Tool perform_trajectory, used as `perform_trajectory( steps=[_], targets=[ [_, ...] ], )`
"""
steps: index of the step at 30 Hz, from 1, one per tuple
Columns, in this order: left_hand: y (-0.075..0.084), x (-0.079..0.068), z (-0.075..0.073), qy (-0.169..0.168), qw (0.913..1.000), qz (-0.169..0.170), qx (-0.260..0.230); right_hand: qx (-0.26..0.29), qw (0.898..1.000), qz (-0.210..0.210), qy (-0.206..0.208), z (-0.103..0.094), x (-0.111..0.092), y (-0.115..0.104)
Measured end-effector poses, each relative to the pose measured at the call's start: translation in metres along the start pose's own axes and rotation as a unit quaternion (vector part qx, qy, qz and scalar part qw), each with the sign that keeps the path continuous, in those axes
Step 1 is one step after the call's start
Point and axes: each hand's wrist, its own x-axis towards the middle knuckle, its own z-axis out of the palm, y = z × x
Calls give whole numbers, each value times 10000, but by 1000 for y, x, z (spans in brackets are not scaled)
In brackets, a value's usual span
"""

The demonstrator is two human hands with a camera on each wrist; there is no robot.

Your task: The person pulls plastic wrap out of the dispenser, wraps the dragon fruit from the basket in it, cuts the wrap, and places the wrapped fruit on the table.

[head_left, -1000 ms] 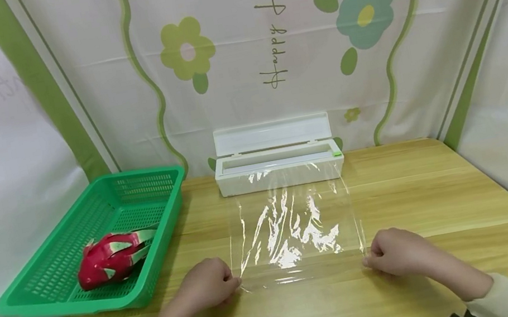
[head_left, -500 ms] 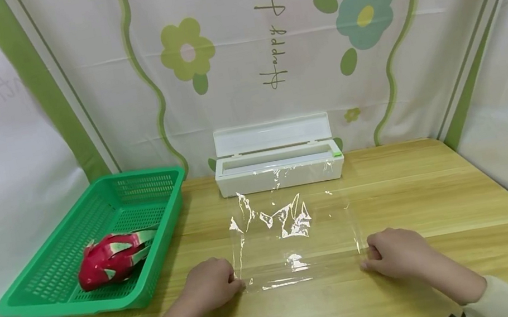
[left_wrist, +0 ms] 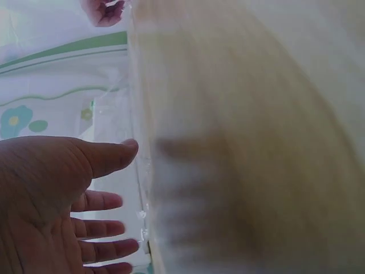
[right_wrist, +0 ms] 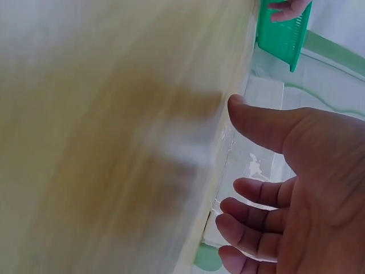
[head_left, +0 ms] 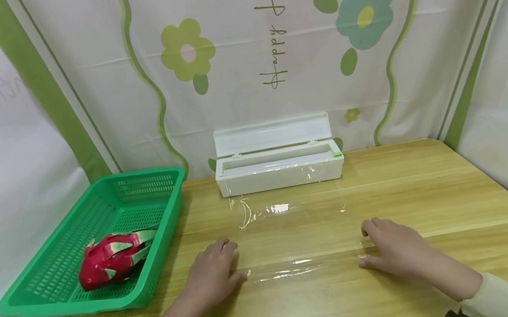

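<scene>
Flanking film (head_left: 291, 225) edges: hands (head_left: 212, 276) (head_left: 399, 246), contact unclear

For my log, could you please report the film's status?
Left hand, right hand gripping nothing. Clear film extends from open white box. Green basket left, obstructing nothing.

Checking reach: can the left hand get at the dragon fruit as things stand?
Probably yes. The left hand is open beside the green basket, whose top is open, and nothing covers the dragon fruit. It would just need to lift over the basket's side.
</scene>
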Motion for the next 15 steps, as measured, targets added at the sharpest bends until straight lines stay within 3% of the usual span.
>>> perform_trajectory(
  steps=[7,15],
  targets=[
    [-2,2,1,-299,9987,329,236,-223,9980,-520,283,1,8,6],
    [-3,3,-2,-770,9957,438,252,-62,9953,-948,-182,0,20,16]
  ],
)
